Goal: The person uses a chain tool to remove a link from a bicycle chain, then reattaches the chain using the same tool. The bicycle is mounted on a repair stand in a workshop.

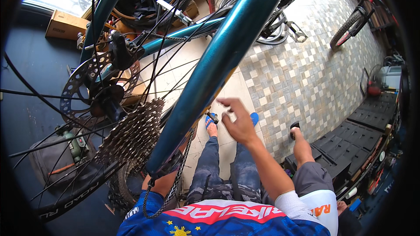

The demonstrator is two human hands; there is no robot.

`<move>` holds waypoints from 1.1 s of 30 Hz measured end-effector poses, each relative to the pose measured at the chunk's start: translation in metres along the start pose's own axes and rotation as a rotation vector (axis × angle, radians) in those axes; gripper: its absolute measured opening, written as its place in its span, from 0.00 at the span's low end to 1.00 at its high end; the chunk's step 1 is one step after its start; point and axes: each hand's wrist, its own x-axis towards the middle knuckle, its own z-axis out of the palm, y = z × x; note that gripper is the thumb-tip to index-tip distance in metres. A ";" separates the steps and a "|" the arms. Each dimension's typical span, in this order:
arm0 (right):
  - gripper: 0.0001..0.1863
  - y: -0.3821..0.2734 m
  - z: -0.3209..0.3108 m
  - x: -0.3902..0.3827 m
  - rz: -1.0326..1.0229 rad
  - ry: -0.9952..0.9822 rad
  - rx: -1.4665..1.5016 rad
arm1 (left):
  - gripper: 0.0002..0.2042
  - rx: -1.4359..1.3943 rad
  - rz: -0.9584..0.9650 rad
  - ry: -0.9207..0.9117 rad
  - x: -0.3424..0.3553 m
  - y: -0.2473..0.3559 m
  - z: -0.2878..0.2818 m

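under the teal bike frame (227, 57), the left hand (162, 179) wraps its grip around the lower end of the tube, beside the loose-hanging chain (175, 183). the right hand (238, 122) hovers open, fingers spread, touching nothing. the rear wheel's cassette (131, 135) and disc rotor (83, 87) sit mounted; the chain looks slack, so drivetrain work seems unfinished.

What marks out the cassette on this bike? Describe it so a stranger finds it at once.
Start at the thick teal frame tube running diagonally through the middle. Left of its lower end sits the rear wheel's hub, and there the cassette shows as a cone of stacked grey toothed cogs. Unlike the flat, hole-punched brake disc above it, it is layered and jagged.
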 end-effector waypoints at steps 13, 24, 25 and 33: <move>0.25 -0.029 -0.001 -0.051 0.031 -0.219 0.553 | 0.18 0.266 -0.016 0.050 0.005 0.039 0.036; 0.23 -0.023 -0.003 -0.045 0.084 -0.328 0.264 | 0.18 0.431 -0.081 0.040 -0.001 0.034 0.022; 0.23 -0.025 -0.005 -0.047 0.083 -0.322 0.323 | 0.18 0.398 -0.079 0.027 -0.002 0.035 0.021; 0.21 -0.031 -0.006 -0.034 -0.102 0.021 0.172 | 0.17 0.288 -0.044 0.085 -0.001 0.033 0.027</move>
